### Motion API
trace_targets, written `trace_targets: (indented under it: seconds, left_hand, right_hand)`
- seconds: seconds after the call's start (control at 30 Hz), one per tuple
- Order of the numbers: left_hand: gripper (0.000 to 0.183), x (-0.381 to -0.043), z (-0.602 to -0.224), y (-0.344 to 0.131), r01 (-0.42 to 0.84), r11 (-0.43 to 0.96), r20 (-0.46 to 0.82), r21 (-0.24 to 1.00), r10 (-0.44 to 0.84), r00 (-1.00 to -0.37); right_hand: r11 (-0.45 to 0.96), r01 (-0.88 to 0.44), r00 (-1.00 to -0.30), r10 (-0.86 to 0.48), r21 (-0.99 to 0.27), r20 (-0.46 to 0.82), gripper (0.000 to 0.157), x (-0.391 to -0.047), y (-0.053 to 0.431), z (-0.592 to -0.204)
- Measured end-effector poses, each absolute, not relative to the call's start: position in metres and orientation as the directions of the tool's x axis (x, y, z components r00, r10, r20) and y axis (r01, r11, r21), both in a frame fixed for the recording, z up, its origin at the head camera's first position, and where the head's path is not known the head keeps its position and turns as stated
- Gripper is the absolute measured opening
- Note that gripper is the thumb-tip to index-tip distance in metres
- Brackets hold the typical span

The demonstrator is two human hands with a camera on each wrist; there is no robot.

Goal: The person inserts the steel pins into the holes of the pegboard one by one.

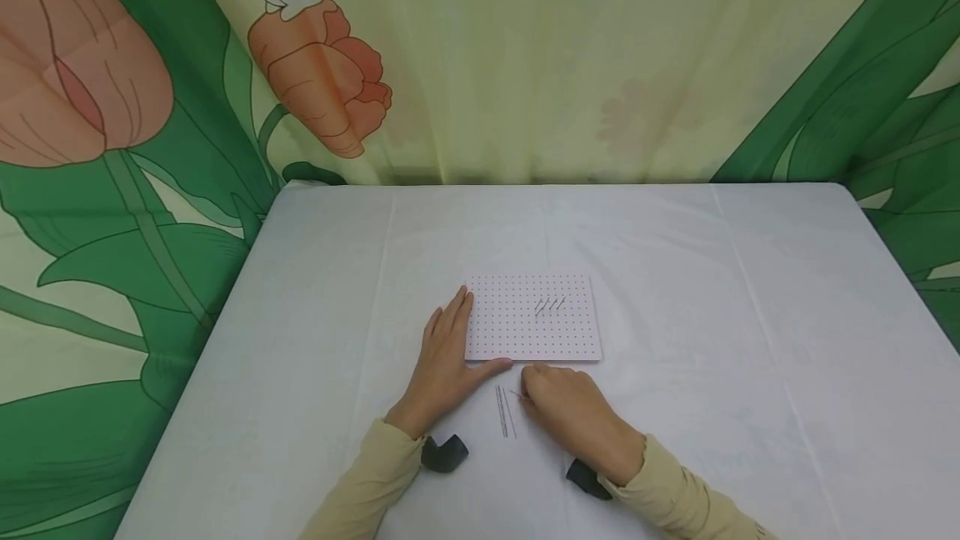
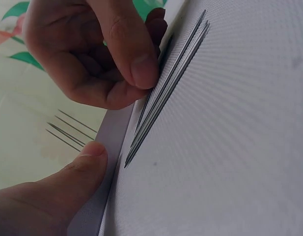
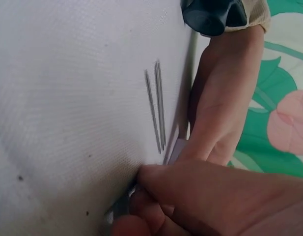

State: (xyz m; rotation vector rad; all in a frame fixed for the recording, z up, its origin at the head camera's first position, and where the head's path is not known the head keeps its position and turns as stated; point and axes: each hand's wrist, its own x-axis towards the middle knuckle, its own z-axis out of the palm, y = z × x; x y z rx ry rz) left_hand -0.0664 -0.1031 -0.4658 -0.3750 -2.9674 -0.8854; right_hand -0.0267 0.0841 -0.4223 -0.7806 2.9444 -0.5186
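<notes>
The person's left hand (image 1: 444, 365) is lying along the white pegboard (image 1: 495, 323), straight fingers touching its nine o'clock edge, thumb reaching along six o'clock, clasping nothing. The right hand (image 1: 573, 411), at five o'clock from the board, is curling, thumb and forefinger apparently pinching a thin metal pin (image 1: 514, 392) that is showing only as a short sliver. Loose pins (image 3: 161, 108) are lying on the tablecloth (image 1: 690, 315) between six and seven o'clock; inserted pins (image 2: 67, 134) are standing at two o'clock from the board's centre. So slim a shaft could be rolling or slipping if the pinch is being too light; a brushing knuckle could be scattering the loose pins; weak left-hand pressure could be letting the board skid over the cloth
</notes>
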Motion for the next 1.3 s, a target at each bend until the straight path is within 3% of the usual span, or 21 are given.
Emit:
trace_targets:
  seconds: [0.13,0.4,0.7,1.0,1.3]
  left_hand:
    - [0.111,-0.066,-0.465,-0.103,0.234,0.811,0.087,0.537,0.223,-0.971]
    - [0.111,-0.067,-0.464,-0.104,0.235,0.806,0.087,0.543,0.224,-0.971]
    - [0.111,-0.066,-0.460,-0.104,0.229,0.809,0.076,0.541,0.224,-0.972]
    - [0.112,-0.066,-0.461,-0.103,0.225,0.807,0.076,0.545,0.220,-0.973]
    - [0.113,-0.066,-0.464,-0.104,0.233,0.807,0.087,0.543,0.221,-0.971]
  right_hand:
    - [0.815,-0.502,-0.859,-0.508,-0.289,0.059,0.012,-0.026,0.083,-0.421]
    - [0.765,-0.636,-0.768,-0.615,-0.100,0.177,0.014,-0.024,0.085,-0.429]
    - [0.776,-0.547,-0.833,-0.541,-0.315,0.114,0.009,-0.027,0.085,-0.427]
    - [0.720,-0.509,-0.853,-0.496,-0.472,0.164,0.011,-0.034,0.089,-0.424]
    - [0.727,-0.494,-0.861,-0.487,-0.477,0.150,0.012,-0.038,0.101,-0.416]
